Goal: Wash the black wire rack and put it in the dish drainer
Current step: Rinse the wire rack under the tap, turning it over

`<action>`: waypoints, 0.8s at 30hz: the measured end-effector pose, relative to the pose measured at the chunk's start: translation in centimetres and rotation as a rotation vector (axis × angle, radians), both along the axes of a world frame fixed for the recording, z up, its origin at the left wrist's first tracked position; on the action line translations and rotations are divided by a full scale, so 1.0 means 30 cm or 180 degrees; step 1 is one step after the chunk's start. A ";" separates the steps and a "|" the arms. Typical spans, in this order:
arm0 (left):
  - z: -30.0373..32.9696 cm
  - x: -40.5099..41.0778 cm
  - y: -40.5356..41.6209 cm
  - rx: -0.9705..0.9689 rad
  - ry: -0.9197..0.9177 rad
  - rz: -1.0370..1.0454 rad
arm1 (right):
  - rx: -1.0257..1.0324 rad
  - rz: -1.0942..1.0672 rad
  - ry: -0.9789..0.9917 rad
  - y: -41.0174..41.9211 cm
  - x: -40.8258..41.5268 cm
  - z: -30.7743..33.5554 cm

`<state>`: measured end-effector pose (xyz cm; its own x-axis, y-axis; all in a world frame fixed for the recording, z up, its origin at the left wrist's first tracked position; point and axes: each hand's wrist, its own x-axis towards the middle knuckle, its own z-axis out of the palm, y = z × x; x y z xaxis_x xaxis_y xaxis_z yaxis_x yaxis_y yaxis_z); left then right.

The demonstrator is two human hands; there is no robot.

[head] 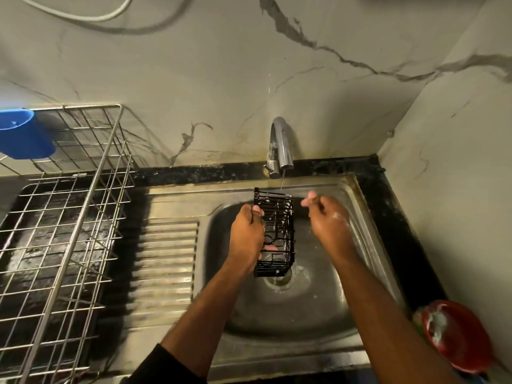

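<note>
You've got a blue cup point(23, 134) up at the far left, and a red bowl point(460, 338) with suds sits at the right.

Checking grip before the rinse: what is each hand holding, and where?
The left hand grips the black wire rack by its left side, over the steel sink. The soapy right hand holds nothing.

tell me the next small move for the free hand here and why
Probably bring the right hand back onto the rack and rub it under the thin stream from the tap. The left hand grips the rack over the sink, white suds show on its wires, and the soapy right hand holds nothing beside it.
</note>
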<state>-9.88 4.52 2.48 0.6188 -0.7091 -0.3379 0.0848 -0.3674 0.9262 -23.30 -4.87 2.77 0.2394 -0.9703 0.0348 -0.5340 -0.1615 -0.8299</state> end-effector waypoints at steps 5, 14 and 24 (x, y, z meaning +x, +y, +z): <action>-0.033 0.006 0.021 0.0082 0.0070 -0.0081 | 0.2226 0.0037 -0.2333 -0.080 0.151 0.098; -0.028 0.012 0.033 0.0115 0.0265 -0.0067 | 0.3776 -0.0177 -0.2837 -0.182 0.302 0.098; -0.028 0.034 0.020 0.0145 0.0481 -0.0176 | 0.2672 0.0724 -0.0767 -0.194 0.259 0.113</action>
